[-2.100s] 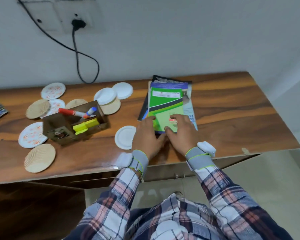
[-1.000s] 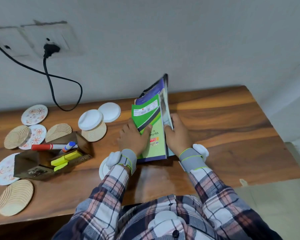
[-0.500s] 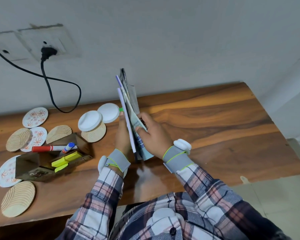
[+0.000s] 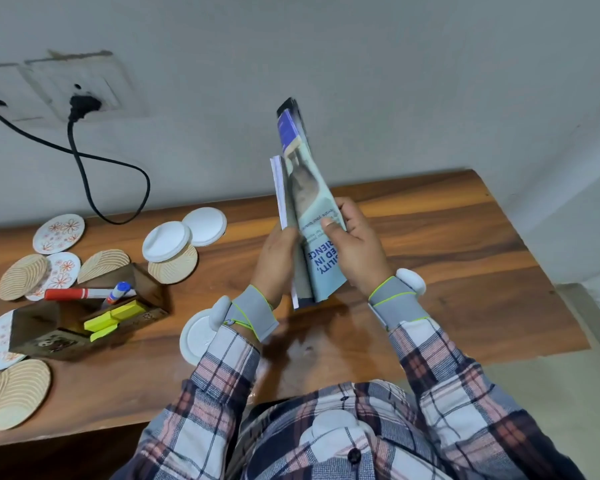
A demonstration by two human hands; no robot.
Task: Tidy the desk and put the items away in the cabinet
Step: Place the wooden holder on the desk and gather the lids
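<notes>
Wooden surface (image 4: pixel 430 237) carries scattered coasters (image 4: pixel 167 241) and a pen holder (image 4: pixel 84 320) at left; 1 white coaster (image 4: pixel 196 336) lies just beneath the left wrist. Left hand (image 4: pixel 278 258) and right hand (image 4: pixel 357 251) both clasp the booklets (image 4: pixel 302 188), held upright over the surface's middle.

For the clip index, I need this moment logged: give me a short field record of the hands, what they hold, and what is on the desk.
held item: stack of booklets, stood upright on edge
left hand: grips the stack's left side
right hand: grips the right side, thumb on the cover
desk contact: cannot tell whether the stack's lower edge touches
desk, left part: wooden organiser with red marker and yellow highlighters
scattered: round coasters
wall: black plug in socket
</notes>
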